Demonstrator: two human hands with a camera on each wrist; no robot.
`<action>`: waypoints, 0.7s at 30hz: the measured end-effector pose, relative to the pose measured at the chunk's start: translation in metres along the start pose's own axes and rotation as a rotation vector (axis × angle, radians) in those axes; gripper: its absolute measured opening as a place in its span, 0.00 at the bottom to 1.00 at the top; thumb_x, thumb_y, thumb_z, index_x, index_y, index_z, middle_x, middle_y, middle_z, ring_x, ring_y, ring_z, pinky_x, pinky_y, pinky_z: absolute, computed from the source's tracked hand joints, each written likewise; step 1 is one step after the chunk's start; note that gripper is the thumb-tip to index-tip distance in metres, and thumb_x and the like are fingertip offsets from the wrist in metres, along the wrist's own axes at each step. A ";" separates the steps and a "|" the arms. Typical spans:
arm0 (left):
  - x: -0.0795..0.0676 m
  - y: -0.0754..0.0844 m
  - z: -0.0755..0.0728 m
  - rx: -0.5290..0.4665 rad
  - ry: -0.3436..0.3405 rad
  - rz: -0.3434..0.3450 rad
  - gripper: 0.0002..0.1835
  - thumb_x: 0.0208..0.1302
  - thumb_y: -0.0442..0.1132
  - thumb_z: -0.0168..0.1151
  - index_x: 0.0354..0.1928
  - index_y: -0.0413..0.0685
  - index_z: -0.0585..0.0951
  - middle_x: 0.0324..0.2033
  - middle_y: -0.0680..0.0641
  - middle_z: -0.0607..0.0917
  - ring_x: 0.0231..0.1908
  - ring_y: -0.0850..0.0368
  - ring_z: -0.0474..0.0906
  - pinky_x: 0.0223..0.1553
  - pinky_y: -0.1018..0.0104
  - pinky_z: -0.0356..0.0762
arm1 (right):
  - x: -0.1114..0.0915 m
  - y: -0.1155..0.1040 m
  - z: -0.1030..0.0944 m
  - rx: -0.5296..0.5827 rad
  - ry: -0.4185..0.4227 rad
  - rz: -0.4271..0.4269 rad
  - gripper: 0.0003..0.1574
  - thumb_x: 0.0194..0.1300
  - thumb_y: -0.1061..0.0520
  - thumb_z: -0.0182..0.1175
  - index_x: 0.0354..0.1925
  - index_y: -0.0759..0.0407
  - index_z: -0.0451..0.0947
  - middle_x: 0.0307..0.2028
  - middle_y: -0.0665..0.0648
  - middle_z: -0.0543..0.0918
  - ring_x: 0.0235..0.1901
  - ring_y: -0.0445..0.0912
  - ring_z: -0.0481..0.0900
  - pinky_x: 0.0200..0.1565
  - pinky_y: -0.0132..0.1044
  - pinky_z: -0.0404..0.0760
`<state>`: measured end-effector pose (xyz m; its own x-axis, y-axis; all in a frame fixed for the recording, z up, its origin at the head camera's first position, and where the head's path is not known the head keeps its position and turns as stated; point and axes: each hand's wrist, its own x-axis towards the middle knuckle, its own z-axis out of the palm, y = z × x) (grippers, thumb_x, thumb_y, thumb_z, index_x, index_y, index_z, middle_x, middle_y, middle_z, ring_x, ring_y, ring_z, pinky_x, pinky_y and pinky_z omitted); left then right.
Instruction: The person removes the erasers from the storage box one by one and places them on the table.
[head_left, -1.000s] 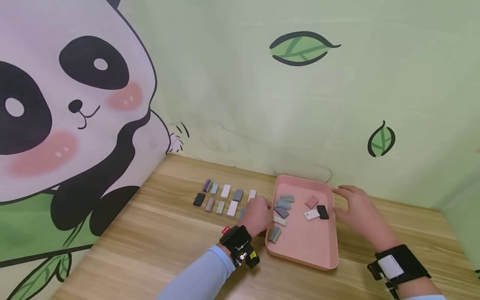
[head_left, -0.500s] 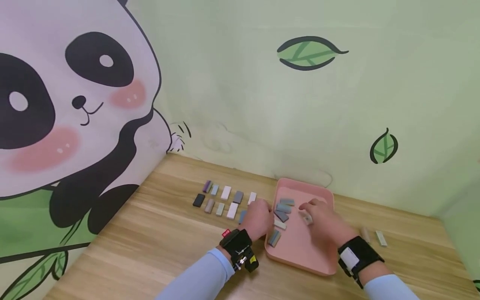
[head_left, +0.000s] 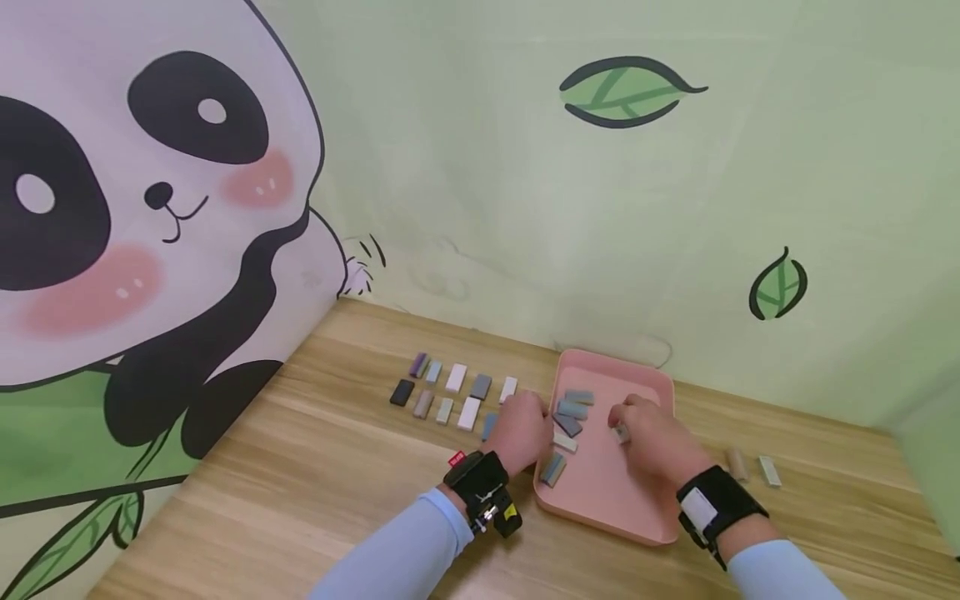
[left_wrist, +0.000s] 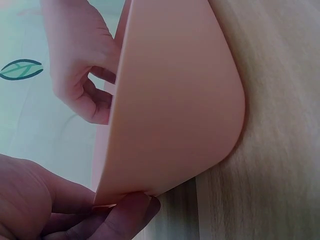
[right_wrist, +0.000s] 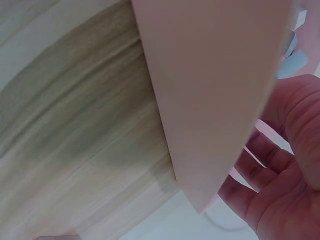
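A pink tray (head_left: pixel 600 521) sits on the wooden table with several small eraser-like blocks inside. My left hand (head_left: pixel 519 432) pinches the tray's left wall; in the left wrist view its thumb and fingers are on either side of the rim. Inside the tray, my right hand (head_left: pixel 660 437) has its fingers curled at a small pale block (head_left: pixel 621 432), which it seems to pinch. The right fingertips are hidden behind the tray wall in both wrist views. Along the tray's left side lie bluish blocks (head_left: pixel 572 409), a dark grey block (head_left: pixel 567 425), a whitish block (head_left: pixel 565 443) and a striped block (head_left: pixel 553 469).
Left of the tray, several blocks stand in two rows, among them a black block (head_left: pixel 402 392) and a white block (head_left: pixel 468 413). Right of it lie a brownish block (head_left: pixel 737 463) and a pale block (head_left: pixel 768 471). A wall with leaf drawings (head_left: pixel 630 92) rises behind.
My right hand has moved from the tray's right rim into the tray, over where pink, white and black blocks lay. The left hand has stayed on the left wall.
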<state>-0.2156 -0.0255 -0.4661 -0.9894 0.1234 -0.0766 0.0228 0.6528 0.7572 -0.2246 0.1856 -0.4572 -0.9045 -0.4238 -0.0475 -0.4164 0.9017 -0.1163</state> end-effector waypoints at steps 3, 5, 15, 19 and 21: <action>0.000 0.001 0.000 -0.002 0.001 -0.001 0.19 0.65 0.36 0.52 0.15 0.48 0.77 0.11 0.53 0.74 0.11 0.61 0.71 0.11 0.69 0.64 | 0.000 0.000 -0.001 0.008 0.003 0.006 0.12 0.53 0.64 0.65 0.38 0.57 0.78 0.34 0.55 0.76 0.34 0.46 0.72 0.43 0.42 0.78; 0.000 0.001 0.000 -0.005 0.000 -0.005 0.19 0.65 0.36 0.52 0.15 0.48 0.77 0.11 0.53 0.74 0.12 0.61 0.71 0.11 0.68 0.65 | 0.001 0.000 -0.001 0.016 0.003 0.009 0.12 0.52 0.63 0.65 0.38 0.58 0.78 0.34 0.55 0.76 0.34 0.46 0.72 0.42 0.41 0.78; -0.001 0.000 0.000 0.007 0.011 0.027 0.18 0.65 0.35 0.52 0.15 0.48 0.77 0.11 0.53 0.74 0.12 0.62 0.70 0.11 0.69 0.64 | 0.003 -0.006 0.006 0.096 -0.021 0.041 0.09 0.55 0.58 0.62 0.37 0.58 0.81 0.34 0.53 0.76 0.37 0.46 0.70 0.42 0.40 0.76; -0.001 0.000 0.000 -0.003 0.003 0.028 0.17 0.65 0.35 0.52 0.16 0.47 0.78 0.12 0.53 0.75 0.12 0.62 0.71 0.12 0.69 0.65 | 0.002 -0.012 0.008 0.103 -0.032 0.068 0.09 0.55 0.56 0.63 0.38 0.56 0.81 0.33 0.52 0.75 0.35 0.45 0.71 0.42 0.39 0.76; -0.001 0.001 -0.001 -0.009 -0.002 0.025 0.17 0.65 0.35 0.52 0.17 0.47 0.79 0.12 0.53 0.75 0.12 0.62 0.71 0.12 0.69 0.66 | 0.001 -0.015 0.007 0.115 -0.044 0.079 0.10 0.55 0.55 0.63 0.38 0.55 0.81 0.34 0.51 0.76 0.34 0.44 0.72 0.42 0.39 0.77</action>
<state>-0.2152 -0.0260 -0.4650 -0.9883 0.1412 -0.0585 0.0466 0.6429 0.7646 -0.2188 0.1707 -0.4625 -0.9282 -0.3573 -0.1038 -0.3284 0.9178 -0.2230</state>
